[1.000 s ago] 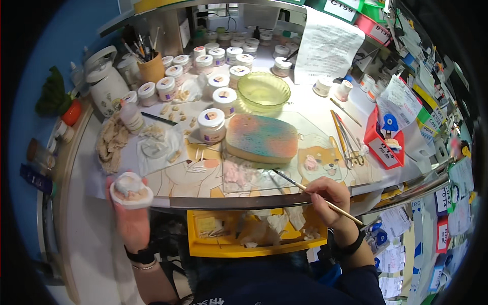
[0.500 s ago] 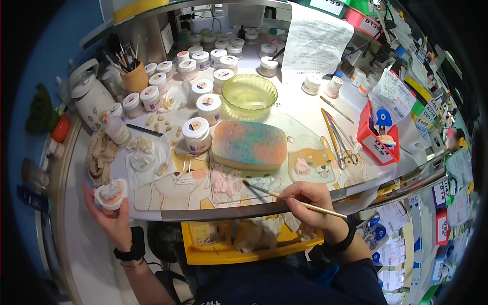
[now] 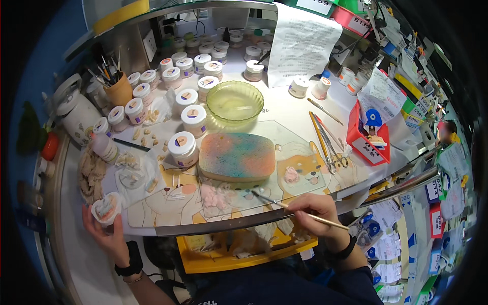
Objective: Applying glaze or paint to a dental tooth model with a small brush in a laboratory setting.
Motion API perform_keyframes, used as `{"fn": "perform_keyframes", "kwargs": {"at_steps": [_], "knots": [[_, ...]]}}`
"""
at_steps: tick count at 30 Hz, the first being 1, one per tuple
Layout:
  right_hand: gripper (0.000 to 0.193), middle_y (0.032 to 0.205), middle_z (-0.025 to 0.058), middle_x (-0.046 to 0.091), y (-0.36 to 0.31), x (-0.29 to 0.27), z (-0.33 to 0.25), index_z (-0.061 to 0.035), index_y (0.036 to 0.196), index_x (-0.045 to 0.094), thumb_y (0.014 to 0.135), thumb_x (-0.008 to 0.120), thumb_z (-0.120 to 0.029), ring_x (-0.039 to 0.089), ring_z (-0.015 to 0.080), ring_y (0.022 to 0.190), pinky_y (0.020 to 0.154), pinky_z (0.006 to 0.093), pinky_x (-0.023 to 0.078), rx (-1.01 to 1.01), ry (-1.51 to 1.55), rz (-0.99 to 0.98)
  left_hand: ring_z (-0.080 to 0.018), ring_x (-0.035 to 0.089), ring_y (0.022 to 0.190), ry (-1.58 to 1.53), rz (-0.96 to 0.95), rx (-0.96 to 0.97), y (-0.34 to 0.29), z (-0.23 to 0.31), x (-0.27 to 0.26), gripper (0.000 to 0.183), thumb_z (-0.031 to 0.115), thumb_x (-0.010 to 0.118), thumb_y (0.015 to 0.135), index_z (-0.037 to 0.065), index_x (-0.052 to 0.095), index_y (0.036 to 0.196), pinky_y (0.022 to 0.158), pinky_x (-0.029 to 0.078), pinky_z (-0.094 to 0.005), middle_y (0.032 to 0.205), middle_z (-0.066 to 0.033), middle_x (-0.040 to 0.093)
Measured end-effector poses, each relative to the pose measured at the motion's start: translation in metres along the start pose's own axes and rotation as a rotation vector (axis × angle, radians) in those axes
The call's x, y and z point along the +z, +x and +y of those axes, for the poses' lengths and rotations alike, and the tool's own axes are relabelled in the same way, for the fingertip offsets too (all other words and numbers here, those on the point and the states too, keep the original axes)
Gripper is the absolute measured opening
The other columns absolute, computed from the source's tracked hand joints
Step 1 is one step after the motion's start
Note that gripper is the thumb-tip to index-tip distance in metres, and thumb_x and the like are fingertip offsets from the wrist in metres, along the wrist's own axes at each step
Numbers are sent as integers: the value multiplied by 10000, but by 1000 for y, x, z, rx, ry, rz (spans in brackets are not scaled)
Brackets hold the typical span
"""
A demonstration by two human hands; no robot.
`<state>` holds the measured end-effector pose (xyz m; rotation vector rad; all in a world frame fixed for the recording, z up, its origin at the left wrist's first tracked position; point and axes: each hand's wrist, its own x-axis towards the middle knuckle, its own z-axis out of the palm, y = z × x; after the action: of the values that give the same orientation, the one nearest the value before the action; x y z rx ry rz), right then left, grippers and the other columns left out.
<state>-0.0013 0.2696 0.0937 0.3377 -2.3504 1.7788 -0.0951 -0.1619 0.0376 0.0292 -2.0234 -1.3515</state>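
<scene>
A white dental plaster model (image 3: 115, 215) with pink and grey-white material on it rests in my left hand (image 3: 113, 241), fingers wrapped round its base, off the table's left front edge. My right hand (image 3: 316, 215) pinches a thin paintbrush (image 3: 329, 222) by its handle. The dark bristles point down at the glass plate (image 3: 243, 204), just right of a soft pink mass (image 3: 213, 198); whether they touch the glass I cannot tell. Behind lies a multicoloured sponge (image 3: 236, 157). A smaller pink lump (image 3: 291, 175) sits to its right.
A green glass bowl (image 3: 235, 104) of liquid stands behind the sponge, with several lidded jars (image 3: 183, 147) to its left. Tweezers and scissors (image 3: 333, 163) lie beside a red bin (image 3: 367, 145). An open yellow drawer (image 3: 249, 264) is below the table edge.
The whole view has shifted, moving the table leftward in the picture. The brush tip has moved right, away from the pink mass. My left hand has tilted the dental model.
</scene>
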Motion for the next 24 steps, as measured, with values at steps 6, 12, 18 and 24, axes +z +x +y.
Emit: {"fn": "perform_keyframes", "kwargs": {"at_steps": [6, 12, 18, 24], "knots": [[115, 773, 68, 661, -9, -9, 1, 32, 897, 646, 829, 559, 0, 548, 51, 586, 525, 193, 424, 56, 23, 43, -279, 403, 1273, 39, -6, -48, -3, 1, 0, 717, -61, 632, 773, 30, 299, 1401, 1039, 354, -389, 1377, -161, 386], [56, 735, 47, 627, 25, -25, -17, 2, 856, 603, 828, 611, -46, 558, 87, 614, 552, 223, 452, -25, 252, 179, -278, 404, 1260, 150, 20, -28, -3, 2, 6, 707, -5, 656, 793, 36, 302, 1404, 1046, 325, -400, 1368, -170, 396], [182, 763, 44, 644, 153, -49, -17, -5, 973, 640, 870, 608, -152, 475, 29, 492, 423, 164, 366, 116, 94, 184, -279, 417, 1241, 198, 50, 9, -3, 3, 10, 693, 47, 675, 808, 28, 314, 1400, 1039, 319, -413, 1348, -171, 415], [164, 790, 37, 664, 135, -45, -13, -21, 923, 658, 863, 564, -140, 528, 46, 568, 485, 199, 421, -56, -46, 137, -275, 424, 1233, 252, 47, 13, -6, -4, 9, 705, 80, 690, 811, 16, 312, 1402, 1034, 321, -405, 1336, -172, 426]]}}
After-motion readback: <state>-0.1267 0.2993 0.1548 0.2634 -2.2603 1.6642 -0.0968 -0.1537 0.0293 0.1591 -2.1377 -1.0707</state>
